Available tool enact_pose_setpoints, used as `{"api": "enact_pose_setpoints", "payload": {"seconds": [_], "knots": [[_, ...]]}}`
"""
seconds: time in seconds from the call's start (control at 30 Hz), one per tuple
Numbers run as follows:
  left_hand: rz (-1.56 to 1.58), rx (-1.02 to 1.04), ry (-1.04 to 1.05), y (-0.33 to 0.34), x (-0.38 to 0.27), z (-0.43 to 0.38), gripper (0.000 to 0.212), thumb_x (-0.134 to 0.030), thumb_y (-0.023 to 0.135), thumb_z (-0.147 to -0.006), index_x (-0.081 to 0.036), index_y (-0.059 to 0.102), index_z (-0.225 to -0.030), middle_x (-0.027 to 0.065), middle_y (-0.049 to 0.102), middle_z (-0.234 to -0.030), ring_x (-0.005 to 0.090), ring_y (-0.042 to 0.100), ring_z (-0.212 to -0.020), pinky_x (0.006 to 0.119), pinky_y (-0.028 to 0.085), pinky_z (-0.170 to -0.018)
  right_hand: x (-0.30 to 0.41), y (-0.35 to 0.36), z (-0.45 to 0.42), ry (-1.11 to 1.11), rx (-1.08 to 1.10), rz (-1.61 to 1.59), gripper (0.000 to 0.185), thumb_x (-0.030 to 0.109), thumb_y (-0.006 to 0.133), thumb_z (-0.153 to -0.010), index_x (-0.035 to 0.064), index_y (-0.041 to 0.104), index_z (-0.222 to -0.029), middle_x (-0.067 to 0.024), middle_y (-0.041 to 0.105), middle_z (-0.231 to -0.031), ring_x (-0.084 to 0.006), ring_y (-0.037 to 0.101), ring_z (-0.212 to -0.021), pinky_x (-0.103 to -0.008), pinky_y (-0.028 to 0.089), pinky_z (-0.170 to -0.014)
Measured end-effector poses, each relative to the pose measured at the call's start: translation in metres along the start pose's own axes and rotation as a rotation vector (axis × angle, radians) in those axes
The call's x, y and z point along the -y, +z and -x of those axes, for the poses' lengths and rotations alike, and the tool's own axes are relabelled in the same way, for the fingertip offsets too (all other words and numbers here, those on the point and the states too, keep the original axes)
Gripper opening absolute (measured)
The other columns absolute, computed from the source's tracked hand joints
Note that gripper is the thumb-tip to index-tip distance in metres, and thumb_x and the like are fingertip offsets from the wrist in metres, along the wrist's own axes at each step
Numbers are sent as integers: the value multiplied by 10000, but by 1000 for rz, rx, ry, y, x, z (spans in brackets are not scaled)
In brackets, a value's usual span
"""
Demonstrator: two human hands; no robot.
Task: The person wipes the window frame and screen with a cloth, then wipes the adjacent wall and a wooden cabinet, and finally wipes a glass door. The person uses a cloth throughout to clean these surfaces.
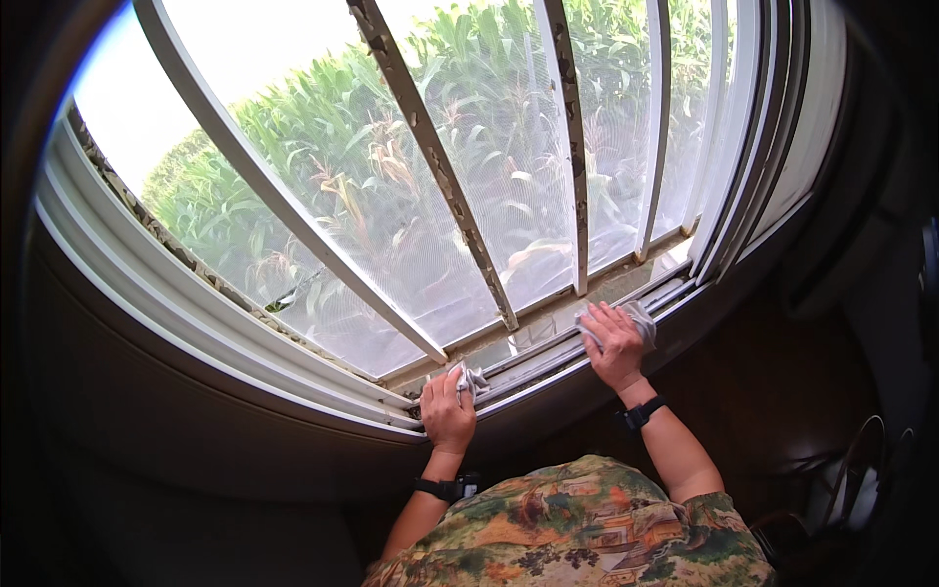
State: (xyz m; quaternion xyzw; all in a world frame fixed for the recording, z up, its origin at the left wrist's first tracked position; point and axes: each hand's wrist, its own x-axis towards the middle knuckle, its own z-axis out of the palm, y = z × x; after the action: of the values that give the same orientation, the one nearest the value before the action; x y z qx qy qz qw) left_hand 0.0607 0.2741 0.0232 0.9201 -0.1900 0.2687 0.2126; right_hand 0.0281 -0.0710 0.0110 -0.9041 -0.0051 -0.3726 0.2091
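Observation:
At the left corner of the window track (535,365), my left hand (446,412) grips a crumpled grey-white cloth (472,381). My right hand (615,343) lies farther right along the same sill, pressing a second greyish cloth (642,323) onto the track. Part of each cloth is hidden under the fingers. Between the two hands runs a stretch of white frame with dark dirt in its grooves.
Upright bars (440,172) with peeling paint stand just beyond the track. Behind them is an insect screen (345,293), with corn plants (469,103) outside. White frame sides (220,359) rise at left. A wire-framed object (851,484) sits in the dark lower right.

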Motion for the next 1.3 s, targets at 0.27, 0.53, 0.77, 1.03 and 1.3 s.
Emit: {"api": "enact_pose_setpoints", "payload": {"seconds": [0.27,0.53,0.77,1.03,1.3], "knots": [[21,-29,-8,5,3,3,380,-181,712,-930,-99,723,-1301,117,711,-1242,335,641,-1219,476,494,-1068,144,45,22,-229,239,-249,307,249,720,-986,141,792,-1265,-85,715,-1447,-315,620,-1402,-478,421,-1225],[28,-10,-18,2,2,5,395,-171,714,-909,-103,716,-1298,115,707,-1252,337,641,-1207,470,499,-1071,118,42,17,-200,174,-211,199,276,732,-988,162,830,-1118,-81,763,-1359,-321,674,-1332,-498,451,-1190],[6,-35,-22,1,-2,2,369,-159,692,-923,-116,734,-1287,95,722,-1251,318,648,-1209,454,503,-1040,17,12,3,-94,-3,-76,141,235,745,-972,133,807,-898,-96,804,-1246,-321,721,-1260,-512,472,-1177],[-17,-31,-30,1,-5,1,354,-157,687,-926,-111,738,-1273,96,722,-1238,324,651,-1194,460,507,-1023,-129,-32,-13,43,-178,47,198,215,673,-1050,72,804,-1007,-106,806,-1229,-329,721,-1250,-509,475,-1189],[-7,-37,-34,0,-5,0,384,-141,691,-899,-118,739,-1279,99,720,-1221,330,650,-1185,460,506,-1023,-177,-18,-37,572,-519,-306,347,288,602,-1141,10,805,-1180,-164,826,-1109,-293,791,-1037,-368,599,-915]]}}
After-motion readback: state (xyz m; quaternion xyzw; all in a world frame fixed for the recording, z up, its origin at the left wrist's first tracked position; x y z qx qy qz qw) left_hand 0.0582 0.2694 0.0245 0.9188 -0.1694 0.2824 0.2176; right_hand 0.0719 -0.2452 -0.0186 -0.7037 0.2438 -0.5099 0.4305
